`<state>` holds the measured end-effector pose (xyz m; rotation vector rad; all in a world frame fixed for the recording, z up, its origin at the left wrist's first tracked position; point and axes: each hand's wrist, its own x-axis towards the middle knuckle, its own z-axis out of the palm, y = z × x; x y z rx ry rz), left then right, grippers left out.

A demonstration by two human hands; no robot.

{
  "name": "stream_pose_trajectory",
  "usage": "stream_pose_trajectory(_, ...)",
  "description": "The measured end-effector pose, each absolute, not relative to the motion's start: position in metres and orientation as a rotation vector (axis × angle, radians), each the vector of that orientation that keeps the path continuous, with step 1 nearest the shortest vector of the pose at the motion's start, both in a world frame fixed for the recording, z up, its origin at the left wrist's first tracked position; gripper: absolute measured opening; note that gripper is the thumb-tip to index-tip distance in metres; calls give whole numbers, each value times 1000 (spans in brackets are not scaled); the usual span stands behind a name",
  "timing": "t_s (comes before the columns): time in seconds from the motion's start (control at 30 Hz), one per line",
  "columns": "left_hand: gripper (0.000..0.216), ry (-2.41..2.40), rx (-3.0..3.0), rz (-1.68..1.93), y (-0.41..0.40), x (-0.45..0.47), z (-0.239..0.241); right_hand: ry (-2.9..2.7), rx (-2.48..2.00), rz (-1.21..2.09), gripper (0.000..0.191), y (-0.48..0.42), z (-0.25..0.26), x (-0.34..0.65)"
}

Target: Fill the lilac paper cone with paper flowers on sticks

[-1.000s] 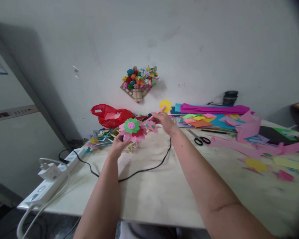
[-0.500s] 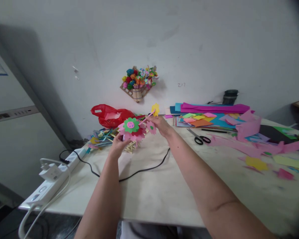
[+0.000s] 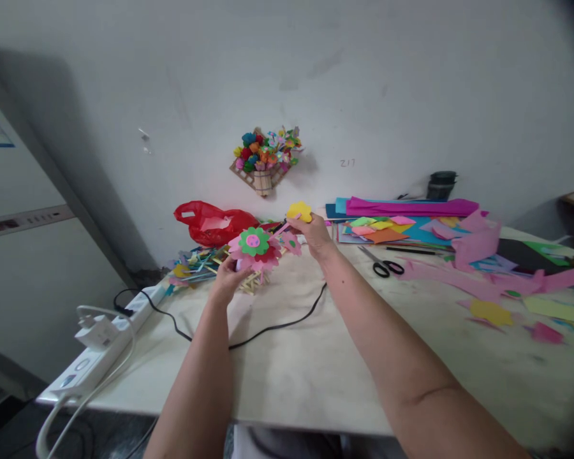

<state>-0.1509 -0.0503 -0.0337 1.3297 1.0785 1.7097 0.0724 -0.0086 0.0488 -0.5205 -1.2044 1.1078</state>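
White power strip (image 3: 93, 357) lies along the table's (image 3: 316, 376) left edge with a white charger (image 3: 95, 330) plugged in; a black cable (image 3: 268, 326) runs from it across the table middle toward the far side. Red plastic bag (image 3: 210, 223) sits at the far left corner against the wall, a heap of coloured paper strips (image 3: 194, 260) just in front of it. Left hand (image 3: 227, 280) is closed around the underside of the pink paper flower (image 3: 254, 245), green disc on top, held just above the table near the far edge. On the wall above, a small flower basket (image 3: 266, 159). Right hand (image 3: 313, 234), just beside the pink flower, has fingertips pinched together on the yellow paper flower (image 3: 300, 210), raised slightly higher. Black-handled scissors (image 3: 382, 264) lie right of that hand. Coloured paper sheets (image 3: 402, 217) are stacked at the far right edge, pink scraps (image 3: 478, 271) scattered over the right side
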Motion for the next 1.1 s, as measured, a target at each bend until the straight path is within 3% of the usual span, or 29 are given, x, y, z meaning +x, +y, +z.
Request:
stream_pose_trajectory(0.2, 57, 1074, 1330, 1733, -51, -151, -34, -1330, -562, 1068, 20, -10, 47, 67)
stream_pose_trajectory(0.63, 54, 1095, 1315, 1758, -51, -149, -30, -1289, -628, 1174, 26, -20, 56, 70)
stream_pose_trajectory(1.1, 51, 1146, 1320, 1821, -53, -144, -26, -1428, -806, 1243, 10, -20, 60, 77)
